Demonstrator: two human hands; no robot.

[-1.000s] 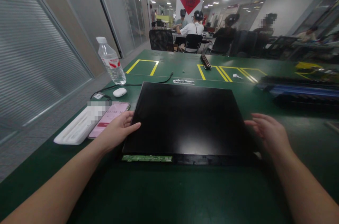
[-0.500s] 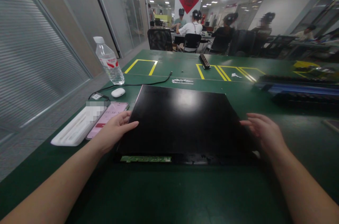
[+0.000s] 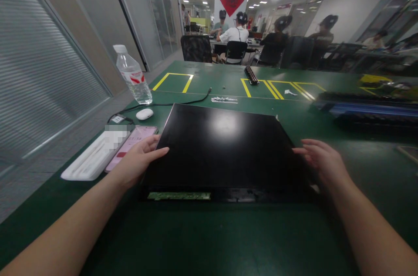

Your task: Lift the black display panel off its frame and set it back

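A black LCD panel (image 3: 225, 154) with a glossy screen face lies in front of me, and a ceiling light reflects in it. Along its near edge runs a narrow green circuit board (image 3: 179, 196). My left hand (image 3: 140, 158) grips the panel's left edge, thumb on top and fingers curled at the side. At the right edge my right hand (image 3: 323, 160) holds the panel with its fingertips; its thumb is hidden. A pink-screened phone (image 3: 132, 141) lies just beyond my left wrist.
On the green table (image 3: 222, 237) stand a water bottle (image 3: 133, 76), a white earbud case (image 3: 144, 114), a white power strip-like object (image 3: 88, 160) and a black cable (image 3: 192, 102). Dark rollers or bars (image 3: 372, 110) lie at right. People (image 3: 237, 32) sit beyond the table.
Both hands and the panel stay in nearly the same place. The whole view shifts slightly left, and a small light tab now shows at the panel's far right corner.
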